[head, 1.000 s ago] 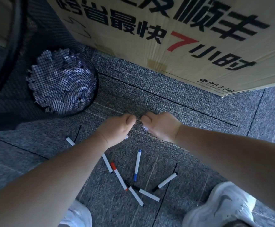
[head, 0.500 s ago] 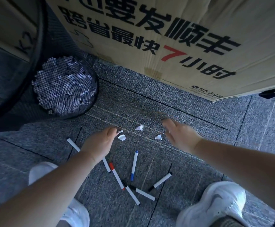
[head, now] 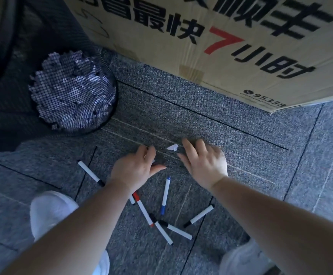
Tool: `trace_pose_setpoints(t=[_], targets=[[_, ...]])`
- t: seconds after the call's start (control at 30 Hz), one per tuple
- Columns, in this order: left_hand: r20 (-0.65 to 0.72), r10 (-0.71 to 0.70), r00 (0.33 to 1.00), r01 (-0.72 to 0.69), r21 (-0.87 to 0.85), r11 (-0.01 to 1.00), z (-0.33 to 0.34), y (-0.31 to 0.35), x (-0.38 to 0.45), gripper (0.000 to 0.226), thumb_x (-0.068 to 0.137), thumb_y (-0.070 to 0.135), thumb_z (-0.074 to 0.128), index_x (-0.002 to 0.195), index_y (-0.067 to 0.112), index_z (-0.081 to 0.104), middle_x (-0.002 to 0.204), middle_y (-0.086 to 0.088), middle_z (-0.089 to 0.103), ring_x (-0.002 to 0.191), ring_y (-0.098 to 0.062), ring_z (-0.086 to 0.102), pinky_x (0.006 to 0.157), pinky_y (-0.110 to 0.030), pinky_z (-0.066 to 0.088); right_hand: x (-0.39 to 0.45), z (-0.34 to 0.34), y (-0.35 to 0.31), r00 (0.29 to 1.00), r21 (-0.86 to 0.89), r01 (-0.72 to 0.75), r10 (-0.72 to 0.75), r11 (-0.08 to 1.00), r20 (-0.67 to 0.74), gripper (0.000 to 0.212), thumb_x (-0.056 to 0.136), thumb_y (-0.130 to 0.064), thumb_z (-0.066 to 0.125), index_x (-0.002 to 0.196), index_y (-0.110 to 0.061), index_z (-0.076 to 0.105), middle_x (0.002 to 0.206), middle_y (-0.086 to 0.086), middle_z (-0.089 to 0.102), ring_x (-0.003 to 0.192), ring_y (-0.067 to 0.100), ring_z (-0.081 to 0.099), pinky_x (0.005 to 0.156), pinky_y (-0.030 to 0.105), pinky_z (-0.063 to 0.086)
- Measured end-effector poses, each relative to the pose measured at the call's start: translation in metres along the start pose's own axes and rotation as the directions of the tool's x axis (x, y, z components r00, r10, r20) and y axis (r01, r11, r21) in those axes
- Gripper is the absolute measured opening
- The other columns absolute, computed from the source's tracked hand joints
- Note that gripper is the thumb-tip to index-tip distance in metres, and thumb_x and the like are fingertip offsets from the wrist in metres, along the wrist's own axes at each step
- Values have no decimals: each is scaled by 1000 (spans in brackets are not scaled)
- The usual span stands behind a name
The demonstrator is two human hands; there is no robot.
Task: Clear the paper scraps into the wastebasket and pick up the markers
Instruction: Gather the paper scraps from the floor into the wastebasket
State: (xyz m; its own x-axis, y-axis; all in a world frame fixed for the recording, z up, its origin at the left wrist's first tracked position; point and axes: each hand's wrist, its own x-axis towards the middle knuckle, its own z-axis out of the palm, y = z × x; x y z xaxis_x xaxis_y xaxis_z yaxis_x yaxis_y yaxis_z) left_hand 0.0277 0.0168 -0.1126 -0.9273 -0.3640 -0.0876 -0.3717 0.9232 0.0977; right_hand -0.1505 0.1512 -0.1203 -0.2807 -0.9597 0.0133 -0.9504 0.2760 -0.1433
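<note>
A small white paper scrap (head: 172,147) lies on the grey carpet between my two hands. My left hand (head: 140,167) rests palm down just left of it, fingers bent onto the carpet and thumb out; a white bit shows under its fingertips. My right hand (head: 205,161) is spread flat just right of the scrap, fingers apart. Several markers lie nearer to me: a black-capped one (head: 90,172) on the left, a red one (head: 142,209), a blue one (head: 165,195) and three black-capped ones (head: 199,216). The black mesh wastebasket (head: 110,76), holding many paper scraps, stands far left.
A large printed cardboard box (head: 231,46) stands on the carpet right behind the hands. My white shoes (head: 50,211) are at the lower left and lower right (head: 245,259), either side of the markers.
A second ago both hands were closed side by side. They then spread apart, showing three scraps. Now they have come back in around one scrap, fingers extended.
</note>
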Motion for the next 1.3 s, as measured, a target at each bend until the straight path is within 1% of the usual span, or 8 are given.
trace_pose_setpoints(t=[0.4,0.73,0.87,0.9,0.93,1.03,1.17,1.3], targets=[[9,5,1000,-6,36,999,0,2,3,10,84,8,46,95,6,47,67,-10,59,29,-19,40,28,-21,30,24,1,-23,994,23,112,-113,993,3,36,93,-50,45,112,-19,48,75,6,60,44,20,53,41,26,43],[119,47,992,-36,-93,995,-13,-2,6,50,59,-1,70,101,5,45,66,-9,60,30,-18,42,30,-18,26,36,-5,-11,962,123,201,-220,972,164,21,79,-3,49,99,-5,44,71,9,61,34,17,45,31,21,35],[176,-18,984,39,-120,992,-26,-2,12,65,49,-9,78,103,4,46,60,-7,57,34,-10,22,28,-18,16,40,-32,4,886,174,-75,-14,982,463,30,89,-2,53,100,-19,30,78,1,41,59,13,48,42,16,41],[189,-35,981,62,-139,988,-29,-1,15,63,50,-10,77,103,4,46,60,-7,56,35,-9,21,28,-17,12,37,-33,14,894,109,-180,116,978,433,58,94,-7,47,134,2,5,82,4,37,68,15,47,52,20,44],[198,-48,979,81,-162,983,-31,2,19,61,52,-11,76,103,4,46,60,-7,56,35,-8,20,28,-17,9,33,-40,26,873,107,-236,162,966,459,30,97,-12,42,125,-3,36,85,4,38,72,18,46,60,27,47],[239,-46,970,101,-226,969,-41,20,35,50,65,-11,70,105,5,45,60,-6,51,34,-8,23,28,-19,12,11,-53,47,894,238,-272,153,933,420,16,98,-14,43,109,-5,48,75,3,55,54,22,51,48,35,49],[345,-2,939,114,-305,945,-42,52,53,28,95,2,43,121,8,36,63,3,39,43,-8,31,37,-24,27,-10,-54,56,872,259,-176,28,950,489,15,95,-6,49,110,-5,46,58,-3,45,37,10,37,33,19,28],[428,86,900,80,-357,931,-41,71,63,30,93,1,43,118,11,31,64,0,44,45,-11,36,38,-27,29,-15,-53,55,838,241,-158,1,958,545,30,101,-21,37,128,-9,37,66,2,57,47,19,51,40,22,37]])
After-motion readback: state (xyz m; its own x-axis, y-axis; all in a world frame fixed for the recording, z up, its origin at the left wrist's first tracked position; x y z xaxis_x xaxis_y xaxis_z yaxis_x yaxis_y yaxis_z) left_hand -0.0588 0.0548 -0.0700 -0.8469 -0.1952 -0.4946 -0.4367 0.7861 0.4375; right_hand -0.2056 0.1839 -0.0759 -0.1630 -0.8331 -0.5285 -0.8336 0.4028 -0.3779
